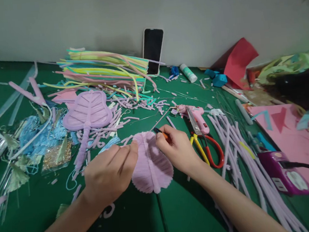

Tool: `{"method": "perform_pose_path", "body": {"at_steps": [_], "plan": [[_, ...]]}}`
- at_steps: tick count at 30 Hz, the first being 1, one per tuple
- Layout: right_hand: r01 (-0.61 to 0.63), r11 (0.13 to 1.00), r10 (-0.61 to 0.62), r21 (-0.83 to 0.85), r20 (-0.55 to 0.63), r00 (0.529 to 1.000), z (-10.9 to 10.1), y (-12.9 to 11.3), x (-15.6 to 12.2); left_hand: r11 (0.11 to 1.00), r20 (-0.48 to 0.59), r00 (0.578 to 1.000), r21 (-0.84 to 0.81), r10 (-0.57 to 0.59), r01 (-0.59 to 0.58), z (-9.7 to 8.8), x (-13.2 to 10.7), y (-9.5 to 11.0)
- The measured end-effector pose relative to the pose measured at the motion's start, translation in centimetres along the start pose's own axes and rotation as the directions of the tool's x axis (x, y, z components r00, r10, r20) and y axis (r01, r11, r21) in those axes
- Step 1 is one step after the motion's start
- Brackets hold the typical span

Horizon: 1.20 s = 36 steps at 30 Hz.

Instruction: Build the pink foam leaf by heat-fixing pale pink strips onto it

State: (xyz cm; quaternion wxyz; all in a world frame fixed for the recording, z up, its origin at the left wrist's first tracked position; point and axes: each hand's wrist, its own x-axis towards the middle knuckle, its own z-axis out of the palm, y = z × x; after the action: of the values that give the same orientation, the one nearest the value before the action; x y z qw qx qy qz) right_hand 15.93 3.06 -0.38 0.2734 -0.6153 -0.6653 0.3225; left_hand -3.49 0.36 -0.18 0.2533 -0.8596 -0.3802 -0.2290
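Blue tassels: here at far left they lie in a tangle [42, 130], untouched by either hand.
Stemmed leaf: next along, a lilac leaf with a wrapped handle [95, 103] rests on the tabletop [131, 220], looking complete.
Left hand: in it comes [109, 169], fingers curled in, its grip closed on the upper left edge of the piece being worked.
Lilac leaf piece: centre stage, ribbed and fuzzy [162, 166], between the two hands, midrib running from top to bottom. No wrapped handle shows on this one. The step in hand looks like detail work along its upper edge; whether trimming, tucking or fixing, I cannot tell.
Right hand: fingers bunched [176, 145] at the upper right edge, grip closed around a small black-and-orange object [167, 136], mostly hidden. The next move seems to call for a steady left hold and a precise touch here, without crushing the ribs.
Pink glue gun: just beyond the right hand [196, 115], near should a join need it.
Scissors: red and yellow handles [214, 154], blades lying against the glue gun, not in use.
Lilac stems: a loose spread of them at right [241, 151], well within reach.
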Motion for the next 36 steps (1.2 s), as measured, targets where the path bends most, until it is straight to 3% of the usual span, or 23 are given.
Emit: {"method": "perform_pose_path", "body": {"at_steps": [11, 18, 36], "plan": [[0.001, 1.0, -0.001, -0.006, 0.002, 1.0, -0.09, -0.02, 0.11, 0.999, 0.013, 1.0, 0.041, 0.008, -0.008, -0.27, 0.58, -0.05], [0.004, 1.0, -0.004, -0.011, -0.001, 1.0, -0.09, 0.02, 0.08, 0.999, -0.086, 0.996, -0.044, 0.015, -0.019, 0.16, 0.08, 0.06], [0.049, 0.996, -0.05, -0.074, -0.021, 0.999, 0.08, 0.01, -0.02, 0.993, -0.028, 0.997, -0.087, -0.076, 0.074, 0.27, 0.27, 0.39]]}}
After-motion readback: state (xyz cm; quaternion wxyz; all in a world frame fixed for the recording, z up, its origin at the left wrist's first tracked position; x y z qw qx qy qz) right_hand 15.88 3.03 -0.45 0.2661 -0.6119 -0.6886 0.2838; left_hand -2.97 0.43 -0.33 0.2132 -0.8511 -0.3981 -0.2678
